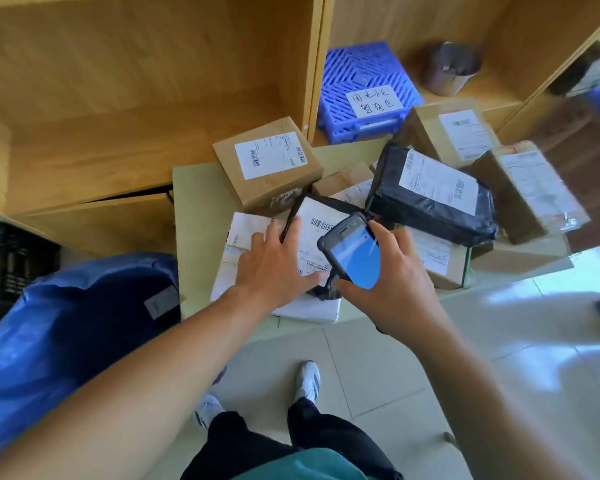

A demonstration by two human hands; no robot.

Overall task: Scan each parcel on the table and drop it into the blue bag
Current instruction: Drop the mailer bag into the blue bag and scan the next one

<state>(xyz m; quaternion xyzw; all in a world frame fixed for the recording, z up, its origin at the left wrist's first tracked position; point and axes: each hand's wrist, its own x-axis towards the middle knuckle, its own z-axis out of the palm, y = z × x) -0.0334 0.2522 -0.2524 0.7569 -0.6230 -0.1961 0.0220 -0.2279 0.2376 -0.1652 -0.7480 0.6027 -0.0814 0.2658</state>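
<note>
Head camera looks down on a small desk (198,209) piled with parcels. The left hand (274,268) lies flat with fingers spread, pressing on a black parcel (317,230) with a white label at the front of the desk. That parcel rests on a flat white parcel (243,244). The right hand (395,282) has its grip curled round a scanner (355,258) with a blue screen, held just above the label.

Behind them sit a brown box (267,164), a big black parcel (430,199) and more boxes, all crowded close together.

The blue bag (66,323) slumps on the floor (378,358) just left of the desk, near a black crate (14,258). A wooden shelf (118,98) stands behind, holding a blue basket (364,95) with a paper note and a metal cup (451,67). The floor has pale tiles.
</note>
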